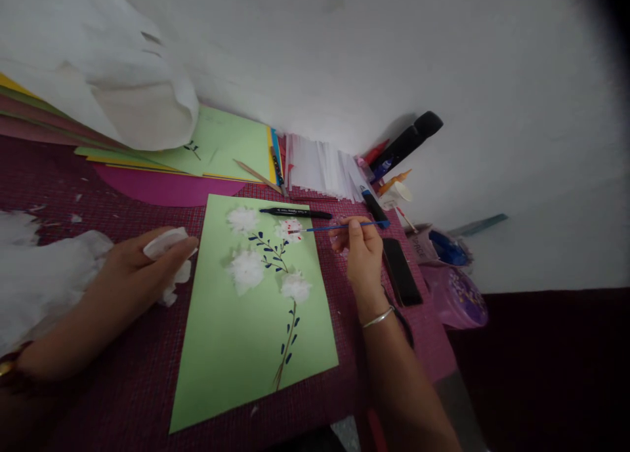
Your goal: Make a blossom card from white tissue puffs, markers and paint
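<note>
My right hand (363,245) pinches a thin blue paintbrush (339,227), its tip at the upper right white fluffy flower (289,229), which bears red dots. That flower is one of several on a light green sheet (236,353), with drawn brown stems and dark blue leaves (290,334) below them. Left of the sheet, my left hand (142,255) is closed around a crumpled white tissue (167,242). A black marker (298,212) lies across the sheet's top edge, near the brush.
Behind the sheet are stacked coloured papers (231,137), pencils (256,174) and white paper strips (322,166). A phone (402,271), a cutter (375,206) and a pink tub (457,298) stand or lie to the right. White tissue (44,281) heaps at left.
</note>
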### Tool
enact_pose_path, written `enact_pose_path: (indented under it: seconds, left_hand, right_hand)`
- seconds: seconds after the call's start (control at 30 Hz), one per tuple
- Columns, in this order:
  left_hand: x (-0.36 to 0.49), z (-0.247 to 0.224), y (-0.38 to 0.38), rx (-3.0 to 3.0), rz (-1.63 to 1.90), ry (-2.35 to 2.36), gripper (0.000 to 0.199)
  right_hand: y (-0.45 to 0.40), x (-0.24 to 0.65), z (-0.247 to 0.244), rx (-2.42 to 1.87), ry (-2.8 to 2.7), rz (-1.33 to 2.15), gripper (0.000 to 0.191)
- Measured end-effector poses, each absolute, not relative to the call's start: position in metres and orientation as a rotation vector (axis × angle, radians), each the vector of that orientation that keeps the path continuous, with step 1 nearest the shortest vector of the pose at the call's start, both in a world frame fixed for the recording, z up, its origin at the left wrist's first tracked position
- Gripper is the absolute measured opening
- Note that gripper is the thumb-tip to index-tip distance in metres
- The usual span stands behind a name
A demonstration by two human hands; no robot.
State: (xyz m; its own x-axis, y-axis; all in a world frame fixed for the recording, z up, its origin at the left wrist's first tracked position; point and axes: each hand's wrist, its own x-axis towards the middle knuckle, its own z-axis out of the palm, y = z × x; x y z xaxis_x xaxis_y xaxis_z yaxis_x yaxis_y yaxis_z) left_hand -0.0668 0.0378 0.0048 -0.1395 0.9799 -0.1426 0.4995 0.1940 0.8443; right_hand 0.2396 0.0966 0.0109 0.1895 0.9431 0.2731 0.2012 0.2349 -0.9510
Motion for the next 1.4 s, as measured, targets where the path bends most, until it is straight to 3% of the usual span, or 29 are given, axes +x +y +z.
enact_pose_path:
  seconds: [1.4]
  left_hand:
    - [-0.062,0.01,0.04,1.355,0.91,1.613,0.038]
  right_hand:
    - [0.082,0.223,0.019,-1.176,-1.438,0.664,0.016]
